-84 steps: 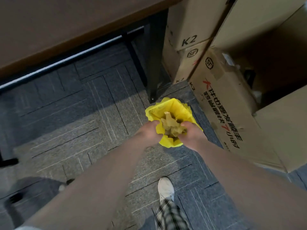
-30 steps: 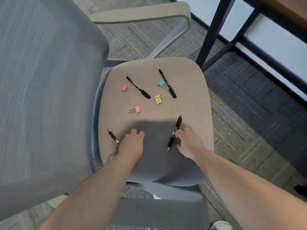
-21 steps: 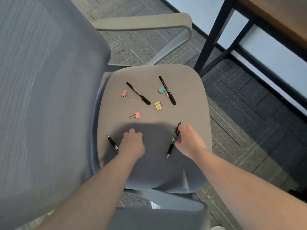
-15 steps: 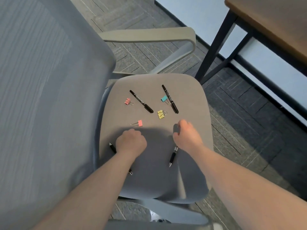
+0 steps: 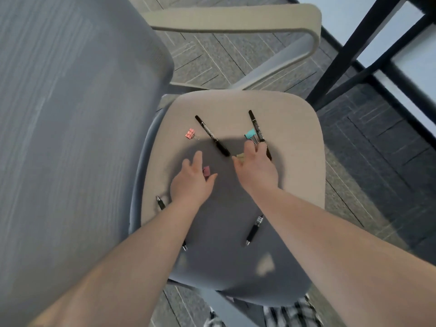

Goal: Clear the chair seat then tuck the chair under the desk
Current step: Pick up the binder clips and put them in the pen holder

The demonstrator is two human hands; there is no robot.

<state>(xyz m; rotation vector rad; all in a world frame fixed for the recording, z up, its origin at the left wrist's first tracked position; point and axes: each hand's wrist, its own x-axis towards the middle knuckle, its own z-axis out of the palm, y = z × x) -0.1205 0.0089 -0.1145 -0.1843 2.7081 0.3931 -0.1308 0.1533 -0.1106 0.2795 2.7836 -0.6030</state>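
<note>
The grey chair seat (image 5: 290, 138) fills the middle of the view. On it lie two black markers (image 5: 212, 135) (image 5: 256, 125), a pink binder clip (image 5: 190, 133), a teal clip (image 5: 250, 133), a yellow clip (image 5: 240, 156) and a darker pink clip (image 5: 206, 172). Two black pens rest nearer me, one on the right (image 5: 253, 230) and one on the left (image 5: 160, 202) that runs under my left forearm. My left hand (image 5: 191, 182) is spread open over the darker pink clip. My right hand (image 5: 257, 168) is open, partly covering the yellow clip, its fingertips at the teal clip and the right marker.
The mesh backrest (image 5: 70, 138) rises on the left and a beige armrest (image 5: 236, 17) curves over the far side. A black desk leg (image 5: 354, 43) and crossbar stand at the top right on grey carpet (image 5: 377, 149). Plaid trouser legs (image 5: 292, 312) show at the bottom.
Both hands have moved forward from the two pens to the binder clips and have opened. The pens still lie on the seat.
</note>
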